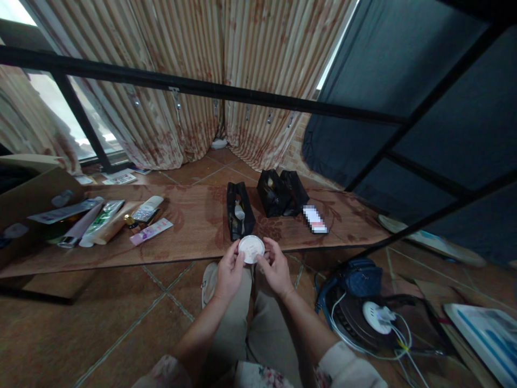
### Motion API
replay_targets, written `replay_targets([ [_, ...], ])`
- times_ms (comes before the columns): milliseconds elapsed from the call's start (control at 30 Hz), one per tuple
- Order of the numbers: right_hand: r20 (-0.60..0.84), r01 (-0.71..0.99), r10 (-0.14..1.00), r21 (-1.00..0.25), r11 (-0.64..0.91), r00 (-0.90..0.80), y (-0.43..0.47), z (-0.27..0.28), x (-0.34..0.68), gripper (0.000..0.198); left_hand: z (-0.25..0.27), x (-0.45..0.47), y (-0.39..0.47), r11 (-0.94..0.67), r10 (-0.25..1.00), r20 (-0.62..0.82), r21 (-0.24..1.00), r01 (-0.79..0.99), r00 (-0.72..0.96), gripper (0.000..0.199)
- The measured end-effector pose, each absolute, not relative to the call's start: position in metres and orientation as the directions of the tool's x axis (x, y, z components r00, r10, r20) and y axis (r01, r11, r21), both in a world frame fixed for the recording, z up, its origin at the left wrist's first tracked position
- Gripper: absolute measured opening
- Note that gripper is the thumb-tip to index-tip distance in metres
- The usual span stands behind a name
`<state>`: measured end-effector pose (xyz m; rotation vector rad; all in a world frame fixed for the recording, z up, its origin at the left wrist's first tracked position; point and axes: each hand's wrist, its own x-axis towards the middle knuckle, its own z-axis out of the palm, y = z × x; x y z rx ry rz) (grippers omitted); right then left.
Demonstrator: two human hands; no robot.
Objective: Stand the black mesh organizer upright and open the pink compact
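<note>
A round white disc point(251, 249), like a lid or the top of a small jar, is held over my lap at the near edge of the low table. My left hand point(231, 271) grips its left rim, thumb on top, while my right hand point(276, 268) grips the right rim. Whatever lies under the disc is hidden. Just beyond it stands an open black pouch point(241, 213) with a small whitish bottle point(239, 210) inside. Two more black pouches point(272, 194) stand to the right of that one, near a phone point(315, 219) whose screen is pixelated.
Several tubes point(104, 223) and a pink-white packet point(151, 231) lie on the table's left, next to a cardboard box point(36, 183). A dark metal bar point(202, 90) crosses ahead. On the right are a blue bag point(362, 277) and a white power strip point(377, 318) with cables.
</note>
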<state>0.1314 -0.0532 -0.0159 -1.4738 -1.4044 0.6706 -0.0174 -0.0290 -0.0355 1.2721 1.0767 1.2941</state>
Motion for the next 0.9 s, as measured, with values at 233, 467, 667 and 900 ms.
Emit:
replay_targets([
  [233,0.229,0.371,0.956,-0.917,0.149,0.182,-0.054,-0.019,0.131,0.056,-0.031,-0.015,-0.029,-0.076,0.995,0.085,0.983,-0.170,0.045,0.056],
  [467,0.201,0.174,0.959,-0.970,0.167,0.199,-0.051,-0.027,0.130,0.048,-0.028,-0.016,-0.030,-0.059,0.991,0.077,0.986,-0.158,0.108,0.058],
  [667,0.135,0.159,0.973,-0.982,0.106,0.187,-0.053,-0.023,0.131,0.049,-0.023,-0.016,-0.033,-0.029,0.987,0.053,0.987,-0.156,0.154,0.051],
  [900,0.158,0.262,0.968,-0.960,0.103,0.197,-0.054,-0.021,0.130,0.045,-0.021,-0.018,-0.032,-0.023,0.992,0.044,0.983,-0.180,0.114,0.044],
])
